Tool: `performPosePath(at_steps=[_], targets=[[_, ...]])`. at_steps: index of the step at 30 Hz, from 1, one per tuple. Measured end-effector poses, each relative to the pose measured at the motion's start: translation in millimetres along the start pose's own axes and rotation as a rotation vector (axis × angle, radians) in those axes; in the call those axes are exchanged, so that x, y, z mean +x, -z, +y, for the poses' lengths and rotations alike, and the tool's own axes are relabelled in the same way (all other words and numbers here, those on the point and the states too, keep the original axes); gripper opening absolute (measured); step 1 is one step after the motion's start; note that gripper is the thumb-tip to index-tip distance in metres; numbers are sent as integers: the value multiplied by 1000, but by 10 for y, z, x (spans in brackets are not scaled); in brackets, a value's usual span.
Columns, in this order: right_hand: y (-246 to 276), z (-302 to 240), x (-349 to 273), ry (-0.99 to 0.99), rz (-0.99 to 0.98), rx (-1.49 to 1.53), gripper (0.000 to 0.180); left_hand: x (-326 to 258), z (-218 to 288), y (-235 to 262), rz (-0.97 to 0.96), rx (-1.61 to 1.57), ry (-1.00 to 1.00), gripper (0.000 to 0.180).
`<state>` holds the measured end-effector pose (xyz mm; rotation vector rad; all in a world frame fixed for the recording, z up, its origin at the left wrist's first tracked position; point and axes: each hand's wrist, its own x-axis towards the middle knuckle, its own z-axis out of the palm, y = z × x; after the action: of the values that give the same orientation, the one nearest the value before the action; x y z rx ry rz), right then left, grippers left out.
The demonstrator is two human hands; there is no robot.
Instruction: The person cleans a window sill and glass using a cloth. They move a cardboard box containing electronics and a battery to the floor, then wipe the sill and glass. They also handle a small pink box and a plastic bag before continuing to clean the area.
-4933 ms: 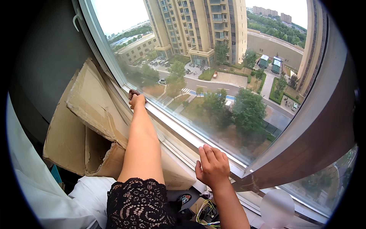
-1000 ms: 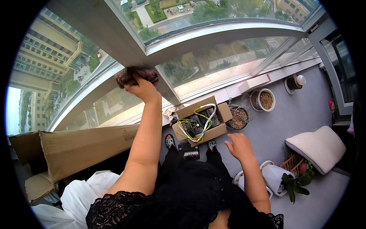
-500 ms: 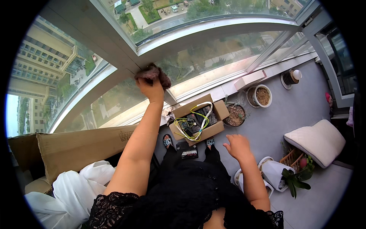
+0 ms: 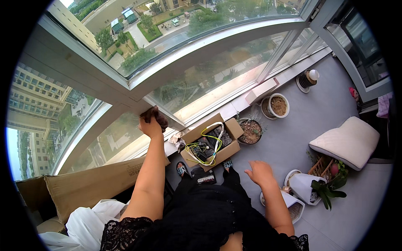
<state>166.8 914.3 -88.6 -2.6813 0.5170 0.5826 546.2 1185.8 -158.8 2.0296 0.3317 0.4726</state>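
Observation:
My left hand (image 4: 151, 127) is closed on a dark brown cloth (image 4: 161, 119), its arm stretched forward. The cloth is pressed to the pale window frame (image 4: 133, 95), low on the corner post between two panes. Out over the floor at the right, my right hand (image 4: 260, 172) holds nothing; its thumb stands apart, and the other fingers are partly foreshortened. Below and between the hands sits an open cardboard box (image 4: 234, 129) with dark items and a yellow-green and white cable (image 4: 218, 144) in it.
A large cardboard carton (image 4: 92, 188) and white fabric (image 4: 94, 219) lie at my left. Potted plants (image 4: 250, 131) line the window side. At right are a cushion (image 4: 345, 142), white planters (image 4: 307, 188) and an open window sash (image 4: 347, 62). A black case (image 4: 204, 175) lies between my feet.
My left hand has moved down the window post with the cloth, still pressed to the frame. The view has shifted; my right hand stays out over the floor.

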Motion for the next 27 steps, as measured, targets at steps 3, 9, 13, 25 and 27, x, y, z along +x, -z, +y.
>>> performPosePath(at_steps=[3,9,13,25,27], targets=[[53,32,1,1,88,13,44,-64,122,0,34,-350,45,27],[179,-86,97,-34,-21,6,45,63,282,45,17,-276,-176,31],[170,-197,193,57,29,11,41,-105,-231,-145,-153,-275,335,30],[298,-303,687,316,79,-17,45,231,1267,497,245,-839,-229,15],[238,-336,769,366,70,-54,45,196,983,369,209,-683,-324,18]])
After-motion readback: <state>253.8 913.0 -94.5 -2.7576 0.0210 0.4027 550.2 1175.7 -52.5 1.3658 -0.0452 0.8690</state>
